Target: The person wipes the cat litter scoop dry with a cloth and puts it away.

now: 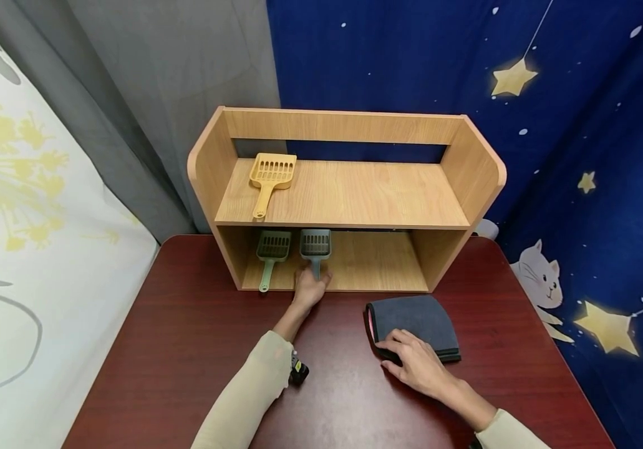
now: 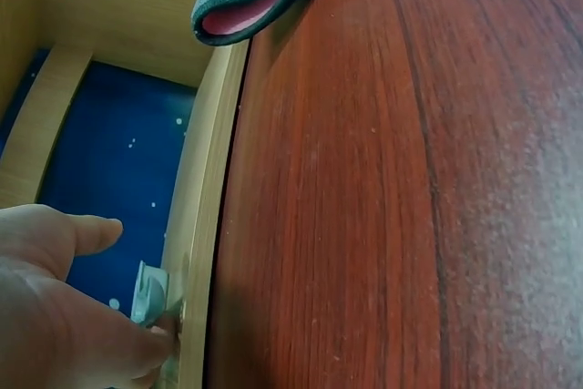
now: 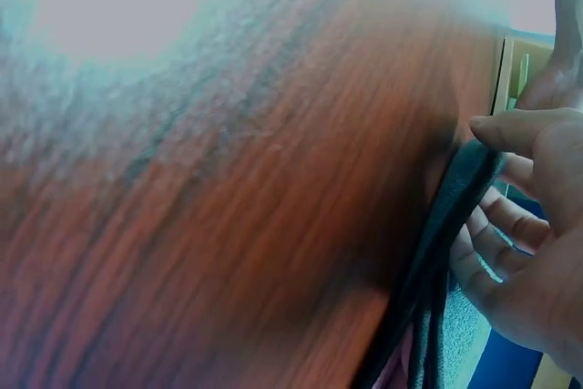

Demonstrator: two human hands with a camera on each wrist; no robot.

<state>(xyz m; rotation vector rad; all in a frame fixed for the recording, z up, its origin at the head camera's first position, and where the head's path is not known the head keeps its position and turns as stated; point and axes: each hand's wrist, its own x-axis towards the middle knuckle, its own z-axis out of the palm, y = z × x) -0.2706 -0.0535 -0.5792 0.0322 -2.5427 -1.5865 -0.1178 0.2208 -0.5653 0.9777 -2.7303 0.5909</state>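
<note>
On the lower shelf, my left hand [image 1: 310, 288] is at the handle of a grey-blue litter scoop [image 1: 315, 243]. In the left wrist view the thumb [image 2: 96, 232] is straight and apart from the scoop handle [image 2: 150, 293], while the other fingers lie beside it, partly hidden. My right hand [image 1: 416, 362] rests on the near left corner of a folded dark grey cloth [image 1: 416, 318] on the table. Its fingers [image 3: 487, 248] lie loosely on the top face, with the thumb at the corner. A green litter scoop [image 1: 273, 246] lies left of the grey-blue one.
The two-tier wooden shelf [image 1: 343, 226] stands at the back of the dark red table [image 1: 186, 349]. A yellow litter scoop [image 1: 273, 171] lies on its upper level, at the left. Grey and starry blue curtains [image 1: 377, 56] hang behind.
</note>
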